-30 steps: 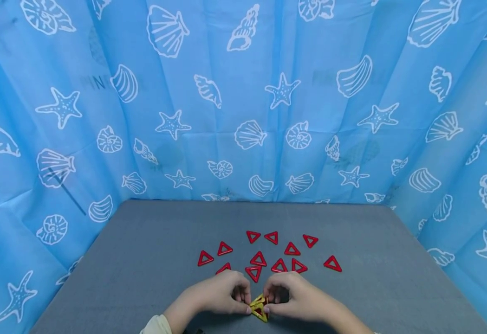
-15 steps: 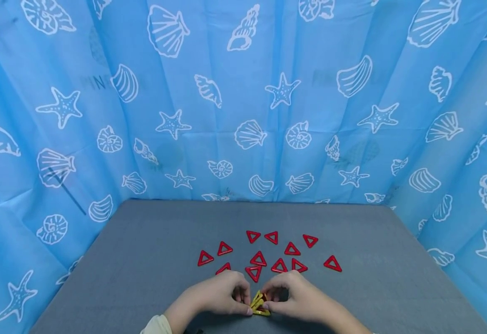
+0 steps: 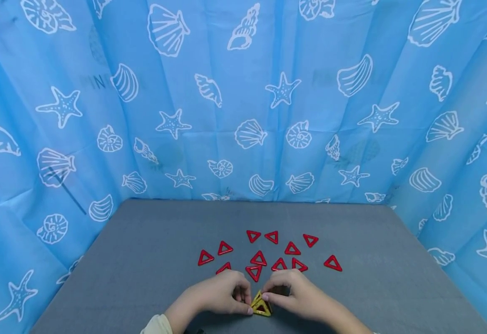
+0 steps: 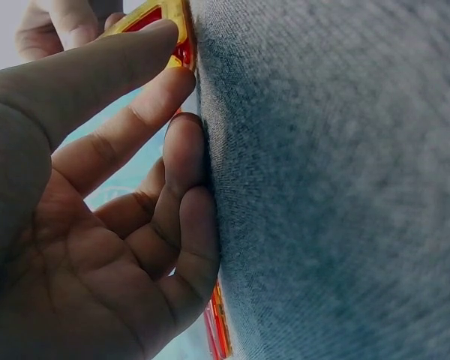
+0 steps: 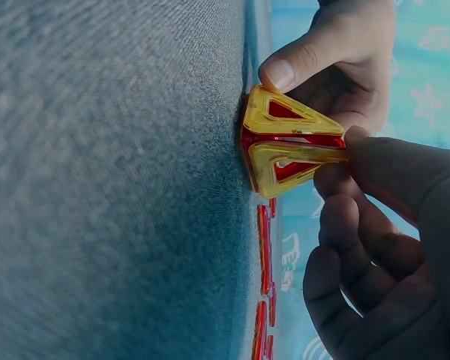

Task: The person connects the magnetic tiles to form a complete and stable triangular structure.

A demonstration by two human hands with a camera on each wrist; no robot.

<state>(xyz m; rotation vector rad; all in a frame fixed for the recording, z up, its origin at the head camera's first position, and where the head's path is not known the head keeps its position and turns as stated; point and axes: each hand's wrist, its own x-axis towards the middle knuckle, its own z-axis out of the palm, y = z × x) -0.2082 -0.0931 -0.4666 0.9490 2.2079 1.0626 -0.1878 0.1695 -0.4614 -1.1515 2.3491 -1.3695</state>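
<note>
A small pyramid of yellow and red triangular tiles stands on the grey table between my hands. My left hand pinches its left lower corner with thumb and index finger. My right hand pinches the pyramid's upper part with thumb and fingertips. In the right wrist view, two yellow triangular tiles meet with red showing between them and through their openings. The left wrist view catches only one yellow edge past the thumb. The pyramid's far side is partly hidden by my right fingers.
Beyond my hands, several loose red triangular tiles lie scattered flat on the grey table. One lies off to the right. A blue curtain with shell prints encloses the back and sides.
The yellow tile at the front right has swung in, and the loosely angled tiles now form a closed pyramid. My right fingertips have shifted to its top. My left hand holds its place.
</note>
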